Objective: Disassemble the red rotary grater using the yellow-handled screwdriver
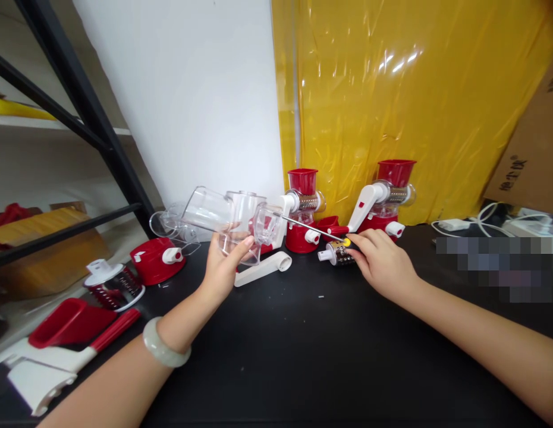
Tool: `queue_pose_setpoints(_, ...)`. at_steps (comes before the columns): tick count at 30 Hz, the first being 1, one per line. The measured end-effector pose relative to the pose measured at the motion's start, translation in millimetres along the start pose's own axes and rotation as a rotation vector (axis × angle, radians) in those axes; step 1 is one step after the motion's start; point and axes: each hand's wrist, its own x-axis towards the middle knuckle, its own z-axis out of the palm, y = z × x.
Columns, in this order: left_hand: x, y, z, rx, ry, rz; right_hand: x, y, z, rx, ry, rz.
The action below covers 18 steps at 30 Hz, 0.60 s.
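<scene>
Housing [244,209] in clear plastic tilts above the bench [303,356], clasped by the left hand [223,261]; the right hand [383,258] pinches a thin rod [310,227], seemingly aligning it; steadiness is called for next.

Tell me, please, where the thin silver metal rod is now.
The rod is just right of centre in the head view, held by the right hand, its tip near the clear plastic housing.

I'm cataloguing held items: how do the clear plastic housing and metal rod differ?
The clear plastic housing is bulky, the metal rod slender. The housing is see-through, the rod opaque. The left hand holds the housing, the right hand the rod. Both are hand-held.
</scene>
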Motion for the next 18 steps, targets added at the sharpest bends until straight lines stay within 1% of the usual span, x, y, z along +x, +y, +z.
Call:
queue_pose_setpoints(4, 0.4, -1.0, -0.4, -0.01, -0.003, -0.008, -0.6, 8.6, 8.0, 0.137, 0.108, 0.005)
queue_pose_setpoints(7, 0.0, -1.4, 0.6, -0.021, -0.024, -0.006, 0.1, 14.6, 14.1, 0.146, 0.146, 0.056)
queue_pose_setpoints(9, -0.9, -1.8, 1.5, -0.021, -0.04, -0.003, 0.1, 16.7, 14.1, 0.108, 0.106, 0.046)
queue_pose_setpoints(11, -1.9, -2.8, 1.7, -0.018, -0.053, -0.005, -0.2, 16.7, 9.7, 0.026, -0.008, 0.036)
queue_pose_setpoints(13, -2.6, -4.4, 1.0, -0.015, -0.059, -0.008, 0.0, 14.6, 2.4, -0.1, -0.131, 0.062)
queue_pose_setpoints(14, -2.6, -5.3, 0.3, -0.01, -0.059, -0.008, 0.5, 13.0, -1.5, -0.159, -0.167, 0.076)
queue_pose_setpoints(16, -2.2, -6.8, -1.0, 0.0, -0.052, -0.005, 2.4, 9.5, -8.0, -0.211, -0.185, 0.078)
queue_pose_setpoints(18, -1.3, -7.5, -1.8, 0.006, -0.045, -0.005, 5.0, 6.2, -11.6, -0.185, -0.174, 0.05)
